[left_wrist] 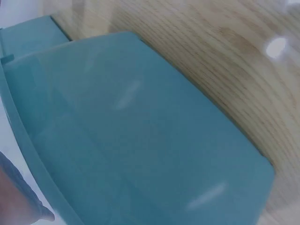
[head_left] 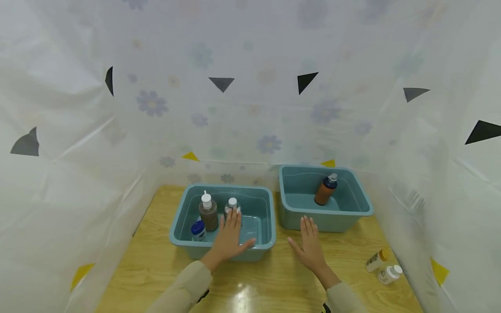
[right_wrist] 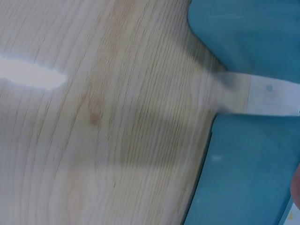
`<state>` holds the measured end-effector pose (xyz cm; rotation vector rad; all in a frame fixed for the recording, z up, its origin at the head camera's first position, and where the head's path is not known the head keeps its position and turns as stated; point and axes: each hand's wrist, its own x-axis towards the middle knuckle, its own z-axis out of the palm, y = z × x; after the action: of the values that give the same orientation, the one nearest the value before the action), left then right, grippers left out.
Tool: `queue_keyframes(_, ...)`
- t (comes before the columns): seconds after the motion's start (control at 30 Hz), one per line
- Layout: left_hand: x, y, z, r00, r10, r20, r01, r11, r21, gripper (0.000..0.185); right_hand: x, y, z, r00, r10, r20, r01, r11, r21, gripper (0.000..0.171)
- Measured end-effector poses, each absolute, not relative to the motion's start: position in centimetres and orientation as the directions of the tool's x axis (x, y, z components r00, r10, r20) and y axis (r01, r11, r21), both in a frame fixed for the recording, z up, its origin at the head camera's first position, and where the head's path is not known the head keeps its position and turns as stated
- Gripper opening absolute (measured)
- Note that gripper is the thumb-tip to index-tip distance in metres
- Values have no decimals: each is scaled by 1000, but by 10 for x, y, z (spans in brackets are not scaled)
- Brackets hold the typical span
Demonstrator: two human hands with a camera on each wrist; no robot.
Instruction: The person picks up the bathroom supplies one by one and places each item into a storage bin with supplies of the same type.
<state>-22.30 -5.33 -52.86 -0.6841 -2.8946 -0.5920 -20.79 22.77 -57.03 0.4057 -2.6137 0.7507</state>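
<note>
My left hand [head_left: 228, 241] reaches over the near rim of the left teal bin [head_left: 250, 255], fingers straight and thumb spread. Its fingertips overlap a small bottle with a white cap [head_left: 232, 202] in the head view. In the same bin are a brown pump bottle [head_left: 208, 216] and a blue-lidded container [head_left: 198, 231]. My right hand [head_left: 311, 248] is held with straight fingers just in front of the right teal bin [head_left: 321, 221], holding nothing. An orange-brown pump bottle [head_left: 325, 194] leans inside that bin. The left wrist view is mostly filled by a bin's outer wall [left_wrist: 140, 122].
At the table's right side lie a yellow-capped bottle [head_left: 376, 261] and a white-capped bottle [head_left: 389, 274]. A narrow gap separates the bins on the wooden table [head_left: 274, 282]. Translucent flowered sheeting [head_left: 250, 121] encloses the back and both sides.
</note>
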Motion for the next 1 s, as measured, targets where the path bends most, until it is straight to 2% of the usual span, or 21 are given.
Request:
queue_keyframes(0.17, -228, -38, -526, -888, 426, 172, 459, 830, 318, 95, -208, 249, -571, -882, -147, 448, -348, 845, -407, 78)
queue_keyframes(0.53, -235, -6, -524, -870, 472, 144, 488, 778, 396, 92, -207, 286, -569, -874, -130, 469, -309, 892, -330, 75)
queue_keyframes(1.0, -244, 34, -512, -879, 472, 61, 469, 835, 289, 92, -214, 323, -561, -916, -80, 394, -224, 915, -335, 78)
